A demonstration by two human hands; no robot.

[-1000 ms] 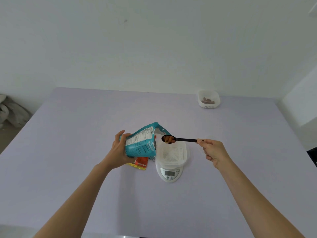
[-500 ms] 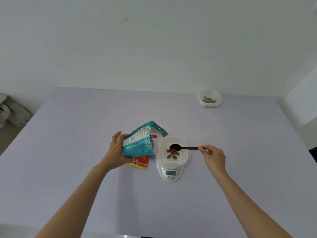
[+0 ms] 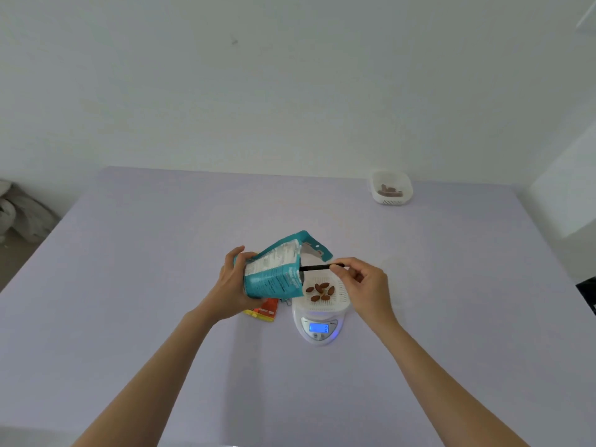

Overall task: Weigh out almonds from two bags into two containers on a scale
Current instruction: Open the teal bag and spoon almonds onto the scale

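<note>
Scale (image 3: 319, 327) sits nearest me on the table (image 3: 161, 285); its lit blue display shows what reads as a 2. At 12 o'clock from the display, the white slotted container (image 3: 343, 296) rests on the platform with a few almonds (image 3: 321, 290) inside. An orange bag (image 3: 267, 312) lies flat at its 9 o'clock.

Left hand (image 3: 232, 285) wraps round the teal bag (image 3: 274, 272), tilted so that its mouth opens toward 3 o'clock. Right hand (image 3: 361, 285) pinches the end of the black spoon (image 3: 317, 267). The handle's long axis runs from 3 to 9 o'clock above the container's far rim, and the bowl is hidden inside the bag mouth. I judge the next move to be a withdrawal toward 3 o'clock, then a tip downward. The right hand is nearer the container. Bag print is too small to read.

Second container (image 3: 408, 188) stands well apart at 1 o'clock, holding brown pieces.
</note>
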